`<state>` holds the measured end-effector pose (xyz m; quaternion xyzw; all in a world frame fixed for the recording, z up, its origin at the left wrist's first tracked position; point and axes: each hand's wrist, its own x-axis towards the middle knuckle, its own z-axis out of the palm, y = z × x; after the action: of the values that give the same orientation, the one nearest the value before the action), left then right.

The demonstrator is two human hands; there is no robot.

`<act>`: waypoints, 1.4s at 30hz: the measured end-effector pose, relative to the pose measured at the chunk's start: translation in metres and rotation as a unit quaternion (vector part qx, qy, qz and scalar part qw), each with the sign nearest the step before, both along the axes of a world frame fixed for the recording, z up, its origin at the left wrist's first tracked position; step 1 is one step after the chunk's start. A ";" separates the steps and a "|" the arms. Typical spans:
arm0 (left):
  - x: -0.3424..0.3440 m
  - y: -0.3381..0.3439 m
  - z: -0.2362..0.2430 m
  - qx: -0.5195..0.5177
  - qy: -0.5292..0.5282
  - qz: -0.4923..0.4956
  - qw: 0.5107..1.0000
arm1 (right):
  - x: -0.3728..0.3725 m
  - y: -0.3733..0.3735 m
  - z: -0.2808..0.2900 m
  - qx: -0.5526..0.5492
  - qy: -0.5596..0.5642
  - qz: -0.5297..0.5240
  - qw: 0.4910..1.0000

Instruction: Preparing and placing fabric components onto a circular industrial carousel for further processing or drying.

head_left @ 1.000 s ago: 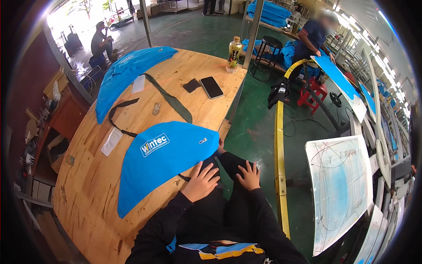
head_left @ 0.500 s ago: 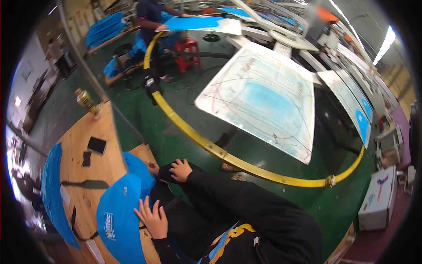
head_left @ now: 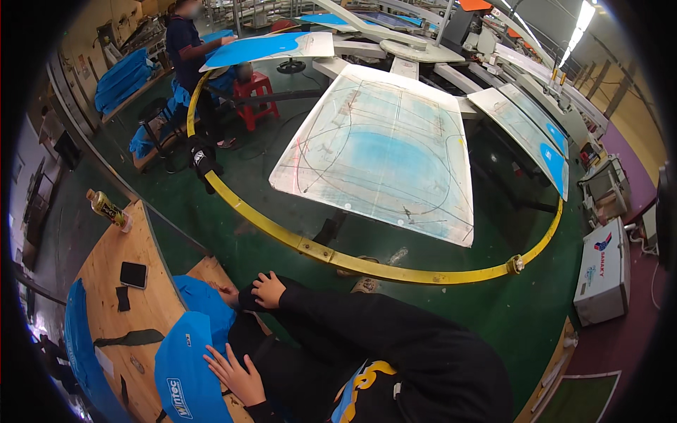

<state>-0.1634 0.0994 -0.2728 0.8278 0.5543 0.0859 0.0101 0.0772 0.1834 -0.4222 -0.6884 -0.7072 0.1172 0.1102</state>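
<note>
The person wears a black long-sleeved top with a yellow and blue chest print, both hands bare.

**One head-worn fisheye, looking down and out over the hands**

There is a single view, so no part of the scene is shared with a second one. The camera sits on the person's head and looks steeply down over a black-sleeved torso, tilted so the floor rises toward the top. It is close to the hands: the left hand [head_left: 233,370] and right hand [head_left: 268,289] lie in the lower left, with the wooden desk [head_left: 113,271] just left of both. Beyond the right hand, farther off, curve the yellow rail [head_left: 395,270] and the large print board [head_left: 384,151]. Straight edges bow toward the dark round rim.
</note>
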 end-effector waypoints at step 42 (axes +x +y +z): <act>0.000 0.002 0.005 0.008 -0.029 -0.028 0.999 | -0.005 0.000 0.008 0.017 0.004 0.018 1.000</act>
<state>-0.1635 0.1018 -0.2676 0.8401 0.5299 0.1138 0.0224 0.0719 0.1832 -0.4144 -0.6735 -0.7205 0.1104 0.1226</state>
